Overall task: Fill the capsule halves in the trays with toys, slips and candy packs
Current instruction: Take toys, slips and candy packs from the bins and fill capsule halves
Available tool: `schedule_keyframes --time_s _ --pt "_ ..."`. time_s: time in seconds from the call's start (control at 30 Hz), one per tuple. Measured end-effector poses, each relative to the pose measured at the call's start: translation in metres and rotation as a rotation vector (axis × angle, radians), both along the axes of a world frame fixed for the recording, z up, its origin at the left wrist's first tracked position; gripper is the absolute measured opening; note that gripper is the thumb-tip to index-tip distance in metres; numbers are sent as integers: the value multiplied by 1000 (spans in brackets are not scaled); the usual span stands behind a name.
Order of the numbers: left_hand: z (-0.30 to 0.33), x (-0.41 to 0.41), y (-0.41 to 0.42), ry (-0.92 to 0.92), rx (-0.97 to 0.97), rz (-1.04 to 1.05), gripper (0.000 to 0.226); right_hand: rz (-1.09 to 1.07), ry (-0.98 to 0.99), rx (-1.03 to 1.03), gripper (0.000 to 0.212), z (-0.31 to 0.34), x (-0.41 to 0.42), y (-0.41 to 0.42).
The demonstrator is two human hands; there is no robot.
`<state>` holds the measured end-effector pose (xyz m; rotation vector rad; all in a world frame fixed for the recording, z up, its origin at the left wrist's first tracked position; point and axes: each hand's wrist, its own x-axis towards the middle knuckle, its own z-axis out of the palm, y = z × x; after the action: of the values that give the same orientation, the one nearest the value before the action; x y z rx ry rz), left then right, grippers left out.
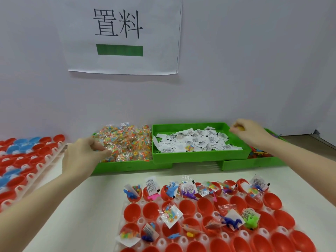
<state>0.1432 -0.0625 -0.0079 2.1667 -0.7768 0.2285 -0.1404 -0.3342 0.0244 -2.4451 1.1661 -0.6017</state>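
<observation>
Capsule halves [187, 206] sat at five o'clock, mostly unfilled. Left hand [85, 153] pinched candy packs [127, 140] at ten o'clock; right hand [245, 130] curled round something yellow (a toy?). Next: dropping both into empty halves.

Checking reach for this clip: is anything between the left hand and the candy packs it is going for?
Nothing visible. The left hand is already at the near left edge of the candy pack pile in the green bin, fingers curled into the packs.
</observation>
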Motion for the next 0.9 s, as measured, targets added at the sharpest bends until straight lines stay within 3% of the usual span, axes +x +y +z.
schedule_keyframes --time_s 0.13,0.23,0.33,0.47,0.63,0.73,0.83,0.9 --pt "-1 1 -3 90 -19 42 23 100 432 -123 36 1 8 10" --pt "1 -1 -3 245 -147 30 24 10 532 -94 55 1 13 7" --pt "5 -4 -2 373 -287 6 26 -41 452 -9 49 0 12 6" --pt "8 -7 -1 376 -366 25 26 -118 262 1 22 -1 8 7" --pt "9 -7 0 372 -486 21 19 -150 -193 125 24 3 3 6" --pt "9 -8 5 359 -441 -33 22 -134 -294 257 19 7 3 7" --pt "11 -14 9 312 -323 -131 11 -128 -306 348 32 9 7 10" --pt "11 -15 9 269 -218 -135 17 -145 -275 386 33 10 8 13"
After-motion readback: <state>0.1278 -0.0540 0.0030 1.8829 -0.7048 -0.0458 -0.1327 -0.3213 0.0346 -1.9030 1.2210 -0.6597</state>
